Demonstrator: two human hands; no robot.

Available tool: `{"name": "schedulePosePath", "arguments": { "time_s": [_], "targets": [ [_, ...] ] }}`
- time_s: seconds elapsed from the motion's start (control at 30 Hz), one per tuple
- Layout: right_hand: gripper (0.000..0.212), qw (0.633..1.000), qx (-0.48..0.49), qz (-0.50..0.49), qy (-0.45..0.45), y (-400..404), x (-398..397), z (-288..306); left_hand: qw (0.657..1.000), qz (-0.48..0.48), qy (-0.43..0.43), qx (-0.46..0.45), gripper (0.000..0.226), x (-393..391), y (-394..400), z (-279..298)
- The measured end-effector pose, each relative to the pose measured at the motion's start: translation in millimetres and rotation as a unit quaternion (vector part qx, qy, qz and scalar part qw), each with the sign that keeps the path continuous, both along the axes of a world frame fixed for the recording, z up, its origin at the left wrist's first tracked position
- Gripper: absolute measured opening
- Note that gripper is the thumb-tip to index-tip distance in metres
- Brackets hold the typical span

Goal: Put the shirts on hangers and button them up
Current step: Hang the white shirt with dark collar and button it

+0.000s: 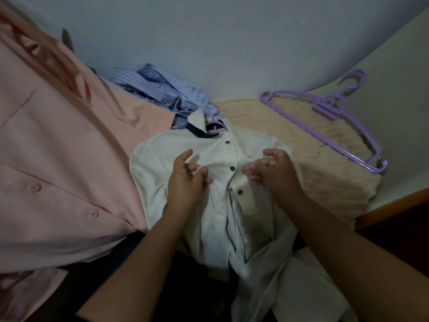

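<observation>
A white shirt (176, 149) with dark buttons lies face up in the middle, on a purple hanger (214, 129) whose hook shows at the navy-lined collar. My left hand (185, 182) rests on the shirt's left front, fingers curled, with a thin fold of white cloth caught between them. My right hand (274, 173) sits on the right front, its loosely curled fingertips touching the placket edge beside the second button (232, 168), thumb raised apart. Below the third button (240, 192) the front gapes open.
A large pink shirt (58, 159) hangs or lies along the left side. Blue patterned shirts (160, 89) are heaped at the back. Spare purple hangers (329, 117) lie on a cream blanket (278, 126) to the right. A wooden edge (394, 205) runs along the right.
</observation>
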State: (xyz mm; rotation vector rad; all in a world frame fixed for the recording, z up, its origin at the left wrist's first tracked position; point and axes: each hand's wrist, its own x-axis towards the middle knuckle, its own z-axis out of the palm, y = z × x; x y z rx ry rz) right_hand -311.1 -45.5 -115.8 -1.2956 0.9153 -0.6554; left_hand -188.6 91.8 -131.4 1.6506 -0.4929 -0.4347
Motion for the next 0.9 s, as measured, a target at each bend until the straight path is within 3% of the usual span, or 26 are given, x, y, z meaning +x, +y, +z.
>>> {"name": "schedulePosePath", "arguments": {
  "time_s": [0.17,0.37,0.5,0.6,0.7,0.8,0.9],
  "targets": [
    [0.031,0.997,0.039,-0.014,-0.065,-32,25,16,0.995,-0.001,-0.094,0.024,0.044,38,-49,17],
    [0.036,0.996,-0.070,-0.006,0.045,-50,46,-3,0.979,-0.050,-0.155,0.125,0.050,62,-76,-8],
    [0.037,0.992,-0.108,-0.029,0.052,-37,43,-20,0.979,-0.063,-0.171,0.091,0.057,54,-67,-19],
    [0.036,0.973,-0.225,-0.033,0.036,-25,35,-31,0.972,-0.041,-0.224,0.064,0.051,41,-56,-13],
    [0.033,0.924,-0.375,-0.018,0.080,-15,29,-42,0.956,-0.049,-0.273,0.094,0.039,26,-43,-6],
    [0.027,0.920,-0.369,0.026,0.130,-10,27,-47,0.938,-0.104,-0.295,0.149,0.029,12,-33,1],
    [0.025,0.926,-0.336,0.044,0.165,-10,32,-50,0.941,-0.159,-0.244,0.170,0.042,4,-29,-2]
  ]
}}
